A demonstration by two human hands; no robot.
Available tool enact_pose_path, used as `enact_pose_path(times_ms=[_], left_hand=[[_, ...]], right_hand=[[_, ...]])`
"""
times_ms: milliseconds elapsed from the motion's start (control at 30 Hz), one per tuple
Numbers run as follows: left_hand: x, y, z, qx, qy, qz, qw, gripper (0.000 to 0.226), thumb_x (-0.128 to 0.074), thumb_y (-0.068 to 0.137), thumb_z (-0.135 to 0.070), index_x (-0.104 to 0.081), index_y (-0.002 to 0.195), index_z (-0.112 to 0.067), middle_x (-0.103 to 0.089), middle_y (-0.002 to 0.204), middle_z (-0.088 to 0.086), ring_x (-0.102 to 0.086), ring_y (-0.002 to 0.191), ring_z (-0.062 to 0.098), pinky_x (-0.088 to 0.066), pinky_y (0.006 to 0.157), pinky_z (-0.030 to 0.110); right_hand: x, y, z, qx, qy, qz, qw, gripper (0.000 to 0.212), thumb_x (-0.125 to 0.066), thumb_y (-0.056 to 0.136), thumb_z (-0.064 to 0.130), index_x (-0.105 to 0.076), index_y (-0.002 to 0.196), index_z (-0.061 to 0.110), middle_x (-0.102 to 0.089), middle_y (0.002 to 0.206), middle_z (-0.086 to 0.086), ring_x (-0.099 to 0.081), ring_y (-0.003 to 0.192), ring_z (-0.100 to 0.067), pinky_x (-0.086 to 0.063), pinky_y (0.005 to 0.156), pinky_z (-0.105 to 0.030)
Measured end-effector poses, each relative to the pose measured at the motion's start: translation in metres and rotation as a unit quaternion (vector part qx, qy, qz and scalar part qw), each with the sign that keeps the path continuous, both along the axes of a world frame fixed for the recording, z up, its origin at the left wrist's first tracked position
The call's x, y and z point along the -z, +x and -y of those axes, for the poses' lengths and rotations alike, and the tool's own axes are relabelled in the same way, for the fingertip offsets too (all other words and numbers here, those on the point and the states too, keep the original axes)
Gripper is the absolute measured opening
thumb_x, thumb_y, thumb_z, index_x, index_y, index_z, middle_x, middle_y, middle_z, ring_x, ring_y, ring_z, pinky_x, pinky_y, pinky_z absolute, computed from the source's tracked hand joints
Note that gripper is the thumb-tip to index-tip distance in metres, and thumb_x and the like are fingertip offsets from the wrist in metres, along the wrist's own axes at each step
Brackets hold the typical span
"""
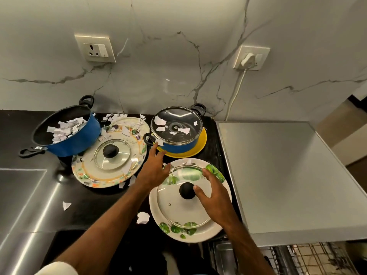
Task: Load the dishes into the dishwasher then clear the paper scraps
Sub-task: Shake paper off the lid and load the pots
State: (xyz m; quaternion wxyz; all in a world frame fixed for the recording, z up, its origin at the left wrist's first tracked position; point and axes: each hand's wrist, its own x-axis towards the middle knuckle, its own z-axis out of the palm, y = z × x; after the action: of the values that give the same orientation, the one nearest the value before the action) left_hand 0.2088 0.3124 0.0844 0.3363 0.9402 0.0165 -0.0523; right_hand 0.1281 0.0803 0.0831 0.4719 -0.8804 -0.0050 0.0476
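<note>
step: loading dishes, nothing lifted yet | left hand (154, 169) fingers straight, tips at small blue pot (178, 144), holding nothing | right hand (214, 193) fingers wide over glass lid (178, 211) on leaf plate (178, 234), near desk edge | next: likely grip knob or plate rim, carry to rack (297, 259) | paper scraps (65, 128) untouched

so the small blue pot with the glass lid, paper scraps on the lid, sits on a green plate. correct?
Not quite. The small blue pot with the glass lid and paper scraps on the lid sits on a yellow plate, not a green one. The head view shows the yellow rim under the pot. The rest is right.
</note>
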Motion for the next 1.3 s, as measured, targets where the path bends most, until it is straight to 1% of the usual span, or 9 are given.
enact_pose_path(times_ms=[200,367,467,533,633,733,833,1133,1300], left_hand=[[0.014,0.042,-0.004,-0.006,0.028,-0.062,0.998,0.075,-0.066,0.096,-0.036,-0.028,0.159,-0.018,0.014,0.169,0.003,-0.039,0.146,0.029,-0.040,0.115,0.044],[0.015,0.042,0.001,-0.019,0.021,-0.016,0.999,0.051,-0.064,0.097,-0.031,-0.050,0.145,-0.021,-0.018,0.168,0.002,-0.057,0.129,0.021,-0.049,0.107,0.041],[0.010,0.032,0.006,-0.001,-0.015,0.033,0.999,0.024,-0.063,0.097,-0.026,-0.069,0.120,-0.025,-0.064,0.127,-0.005,-0.066,0.100,0.009,-0.057,0.090,0.037],[0.005,0.026,0.011,0.014,-0.025,0.030,0.999,0.019,-0.062,0.099,-0.029,-0.074,0.113,-0.026,-0.073,0.102,-0.012,-0.066,0.088,0.002,-0.058,0.083,0.033],[0.002,0.018,0.018,-0.006,-0.064,-0.002,0.998,0.021,-0.061,0.100,-0.035,-0.075,0.111,-0.025,-0.074,0.092,-0.014,-0.068,0.081,0.001,-0.059,0.080,0.031],[0.002,0.016,0.023,-0.030,-0.094,-0.024,0.995,0.024,-0.060,0.100,-0.035,-0.074,0.114,-0.021,-0.074,0.092,-0.011,-0.070,0.080,0.004,-0.061,0.078,0.029],[0.000,0.017,0.028,-0.044,-0.116,-0.033,0.992,0.025,-0.060,0.101,-0.034,-0.074,0.115,-0.019,-0.075,0.093,-0.007,-0.071,0.077,0.005,-0.061,0.075,0.026],[-0.005,0.021,0.039,-0.135,-0.209,-0.043,0.968,0.021,-0.063,0.100,-0.028,-0.073,0.113,-0.015,-0.077,0.092,-0.004,-0.074,0.077,0.008,-0.063,0.076,0.029],[-0.009,0.029,0.044,-0.244,-0.363,-0.061,0.897,0.044,-0.066,0.097,-0.039,-0.057,0.134,-0.017,-0.075,0.105,0.003,-0.076,0.089,0.016,-0.062,0.086,0.040]], right_hand=[[0.000,0.051,0.000,-0.022,0.018,-0.002,1.000,0.065,-0.070,0.098,0.036,-0.041,0.156,0.031,-0.052,0.151,0.011,-0.050,0.137,-0.009,-0.046,0.115,-0.035],[0.002,0.089,0.000,-0.045,0.031,-0.010,0.998,0.066,-0.071,0.098,0.034,-0.042,0.157,0.030,-0.052,0.152,0.009,-0.051,0.136,-0.009,-0.049,0.113,-0.036],[0.006,0.111,-0.004,-0.051,0.026,-0.003,0.998,0.062,-0.071,0.098,0.037,-0.046,0.154,0.028,-0.056,0.148,0.009,-0.055,0.132,-0.009,-0.052,0.108,-0.036],[0.007,0.127,-0.011,-0.027,0.030,-0.019,0.999,0.056,-0.071,0.096,0.043,-0.054,0.146,0.025,-0.062,0.137,0.007,-0.061,0.122,-0.011,-0.056,0.102,-0.036],[0.001,0.155,-0.022,0.057,0.040,-0.080,0.994,0.047,-0.067,0.093,0.060,-0.067,0.117,0.020,-0.072,0.103,0.007,-0.073,0.093,-0.013,-0.063,0.086,-0.038],[-0.004,0.183,-0.029,0.091,0.054,-0.162,0.981,0.055,-0.059,0.094,0.068,-0.070,0.096,0.015,-0.076,0.085,0.001,-0.074,0.065,-0.012,-0.064,0.062,-0.029],[-0.002,0.200,-0.032,0.086,0.060,-0.181,0.978,0.060,-0.054,0.098,0.065,-0.074,0.085,0.010,-0.077,0.073,-0.004,-0.068,0.054,-0.012,-0.053,0.047,-0.023],[-0.007,0.219,-0.030,0.084,0.093,-0.240,0.963,0.038,-0.054,0.102,0.032,-0.073,0.090,0.002,-0.076,0.068,-0.008,-0.062,0.050,-0.014,-0.044,0.041,-0.021],[-0.022,0.218,-0.022,0.090,0.144,-0.224,0.960,0.038,-0.048,0.106,0.028,-0.070,0.088,0.003,-0.075,0.069,-0.012,-0.065,0.052,-0.017,-0.053,0.048,-0.025]])
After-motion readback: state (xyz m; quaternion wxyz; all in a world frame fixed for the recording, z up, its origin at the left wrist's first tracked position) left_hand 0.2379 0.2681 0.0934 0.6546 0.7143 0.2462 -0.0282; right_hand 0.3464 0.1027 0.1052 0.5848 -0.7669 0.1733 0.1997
